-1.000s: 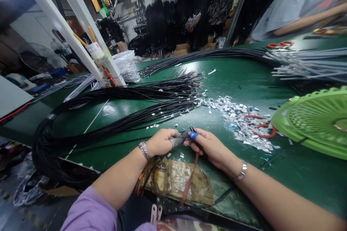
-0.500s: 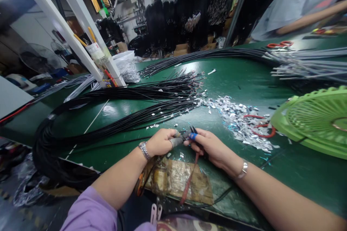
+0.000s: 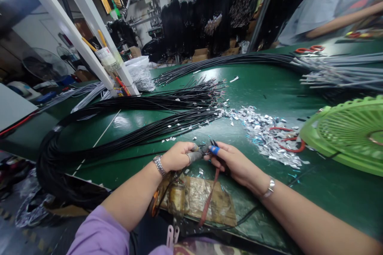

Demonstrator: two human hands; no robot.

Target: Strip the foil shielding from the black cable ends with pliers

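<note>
My left hand (image 3: 181,156), with grey finger wraps and a watch at the wrist, is closed on a black cable (image 3: 140,159) that trails away to the left. Close against it, my right hand (image 3: 231,161) is closed on a small dark tool with pointed tips (image 3: 213,143); its kind is not clear. Blue tape (image 3: 214,150) wraps one right finger. Below the right hand, a reddish strip (image 3: 208,201) slants down over a worn brown pad (image 3: 196,195). The fingers hide the cable's end and most of the tool.
Black cable bundles (image 3: 125,137) lie on the green table (image 3: 254,191). Foil scraps (image 3: 266,133) surround red-handled scissors (image 3: 295,143). A green fan (image 3: 344,131) stands right, grey cables (image 3: 335,69) behind it. A white post (image 3: 89,24) rises left. Another person's arm (image 3: 344,22) reaches in at far right.
Almost nothing differs. Both hands stay together at the same spot, with only a very slight shift of the fingers and of the view.
</note>
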